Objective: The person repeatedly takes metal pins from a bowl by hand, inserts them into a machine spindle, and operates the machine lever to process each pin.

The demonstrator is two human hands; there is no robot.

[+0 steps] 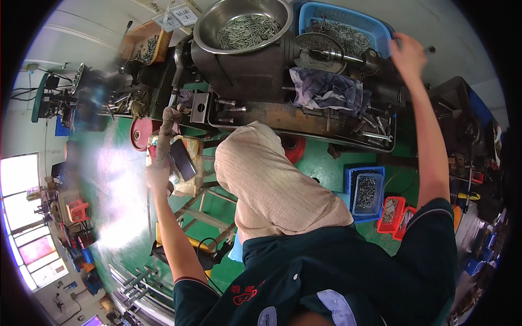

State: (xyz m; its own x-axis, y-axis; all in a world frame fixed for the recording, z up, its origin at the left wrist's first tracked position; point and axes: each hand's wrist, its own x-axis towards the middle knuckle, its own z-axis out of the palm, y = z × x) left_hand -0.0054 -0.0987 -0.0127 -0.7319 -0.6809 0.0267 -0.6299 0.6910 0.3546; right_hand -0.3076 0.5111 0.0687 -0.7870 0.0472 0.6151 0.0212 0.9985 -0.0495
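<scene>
Brown lever [163,138], long axis pointing away; left hand [157,176] clasping; right hand [409,58] grip unclear.

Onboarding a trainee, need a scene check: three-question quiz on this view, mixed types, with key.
1. Which of the person's hands is nearer the wrapped lever?
2. True or false: the steel bowl is empty.
3. What colour are the two small bins on the floor, just right of the blue ones? A: yellow. B: red. C: white.

Key: 1. The left hand. 2. False; it holds metal pins. 3. B.
</scene>
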